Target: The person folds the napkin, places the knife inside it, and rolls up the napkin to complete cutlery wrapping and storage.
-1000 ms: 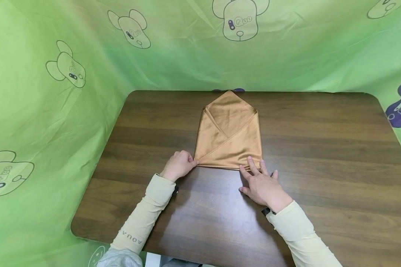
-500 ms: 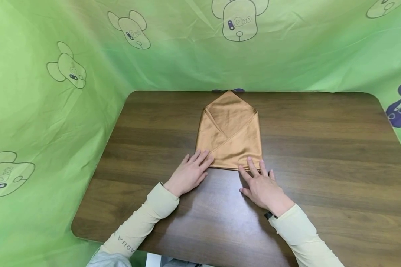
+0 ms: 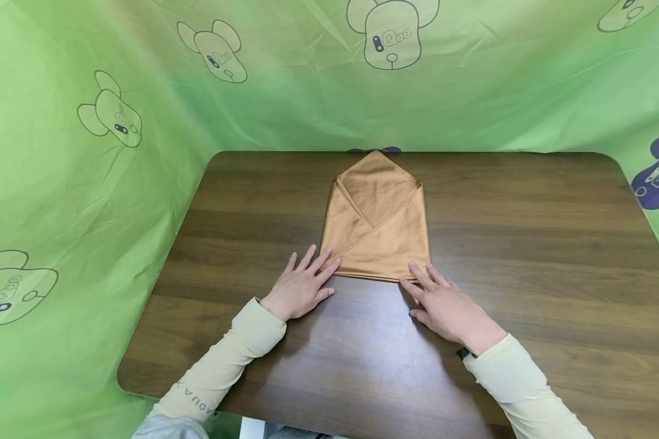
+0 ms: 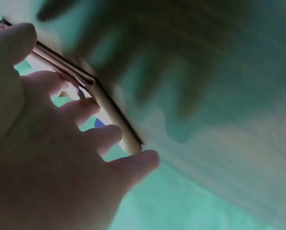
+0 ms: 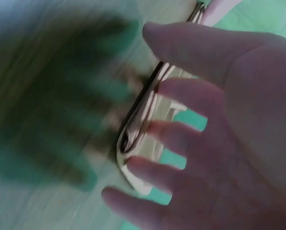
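Note:
A folded copper-coloured satin cloth lies flat on the table in the head view, shaped like an envelope with its point away from me. Its folded layers show edge-on in the right wrist view. My left hand is at the cloth's near left corner, fingers spread, the fingertips right at its edge. At the near right corner my right hand has its fingers extended, the tips over the cloth's border. Neither hand grips it.
The brown wooden table has rounded corners and extends to both sides of the cloth. A green curtain printed with cartoon heads hangs behind the table and along its left side.
My left hand has let go of the near left corner it pinched, spread its fingers over the cloth, then slid slightly left. My right hand has shifted a little right. The cloth keeps its shape.

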### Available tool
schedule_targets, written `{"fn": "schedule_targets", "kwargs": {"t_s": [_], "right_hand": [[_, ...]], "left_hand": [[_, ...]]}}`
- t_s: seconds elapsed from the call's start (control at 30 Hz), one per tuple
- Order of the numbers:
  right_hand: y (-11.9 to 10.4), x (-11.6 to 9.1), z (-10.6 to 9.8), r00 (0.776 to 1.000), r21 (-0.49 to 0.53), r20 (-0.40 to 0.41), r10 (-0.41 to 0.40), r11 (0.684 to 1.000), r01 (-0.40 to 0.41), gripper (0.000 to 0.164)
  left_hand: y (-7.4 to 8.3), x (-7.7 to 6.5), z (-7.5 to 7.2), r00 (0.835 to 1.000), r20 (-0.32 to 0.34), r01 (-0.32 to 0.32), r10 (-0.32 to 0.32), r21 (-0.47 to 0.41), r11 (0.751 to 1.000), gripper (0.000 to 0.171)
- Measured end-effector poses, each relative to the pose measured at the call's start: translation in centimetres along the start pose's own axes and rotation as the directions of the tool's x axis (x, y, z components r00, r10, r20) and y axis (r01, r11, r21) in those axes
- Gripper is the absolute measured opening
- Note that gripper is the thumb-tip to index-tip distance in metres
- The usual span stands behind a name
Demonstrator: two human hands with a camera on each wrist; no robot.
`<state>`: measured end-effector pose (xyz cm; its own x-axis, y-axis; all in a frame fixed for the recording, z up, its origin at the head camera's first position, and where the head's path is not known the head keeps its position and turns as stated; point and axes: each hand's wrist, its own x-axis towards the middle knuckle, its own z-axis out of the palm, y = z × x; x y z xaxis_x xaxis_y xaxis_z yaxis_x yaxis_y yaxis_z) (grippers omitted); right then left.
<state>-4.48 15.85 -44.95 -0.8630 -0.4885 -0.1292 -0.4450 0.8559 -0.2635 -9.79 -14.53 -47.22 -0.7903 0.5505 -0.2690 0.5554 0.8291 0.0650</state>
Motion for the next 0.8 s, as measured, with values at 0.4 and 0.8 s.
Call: {"fn": "schedule_targets", "kwargs": {"t_s": [0.4,0.8], "right_hand": [[3.1,0.4,-0.4,0.998,-0.087,-0.066,-0.007,0.996,0.001,0.061],[5.6,1.1,0.7,0.981,-0.183,-0.159,-0.111,0.98,0.081,0.055]], "left_hand": [[-1.6,-0.2,-0.4,1.0,-0.023,-0.008,0.011,0.127,0.992,0.057],[-3.5,0.8,-0.3,0.967,-0.198,-0.103,0.161,0.273,0.956,0.056]]}}
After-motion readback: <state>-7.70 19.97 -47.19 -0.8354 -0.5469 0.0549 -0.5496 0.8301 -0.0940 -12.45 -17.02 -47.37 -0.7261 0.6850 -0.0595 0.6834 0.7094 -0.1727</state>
